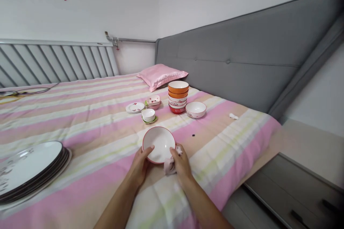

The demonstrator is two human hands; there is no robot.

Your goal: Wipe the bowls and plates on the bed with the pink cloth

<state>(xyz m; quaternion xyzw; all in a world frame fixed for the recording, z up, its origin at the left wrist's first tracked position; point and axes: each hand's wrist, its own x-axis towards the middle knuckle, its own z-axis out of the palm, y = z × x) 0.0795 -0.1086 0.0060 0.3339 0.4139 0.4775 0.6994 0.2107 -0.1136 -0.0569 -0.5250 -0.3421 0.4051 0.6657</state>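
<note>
Between my two hands is a white bowl (159, 141) with a red rim, tilted so its inside faces me. My left hand (141, 162) grips its left side, thumb over the rim. On the right edge, my right hand (181, 161) holds the bowl together with a pale pink cloth (170, 166), which hangs below the fingers. Beyond the bowl stands a stack of bowls (178, 96), orange above, white and red below. Beside that stack sits a single white bowl (196, 110).
Small white bowls (148, 114), pinkish dishes (154, 101) and small plates (135, 107) stand on the striped bedsheet (107, 128). Large plates (34, 164) are piled at left. A pink pillow (162, 75) lies near the grey headboard (228, 50); a nightstand (290, 186) stands at right.
</note>
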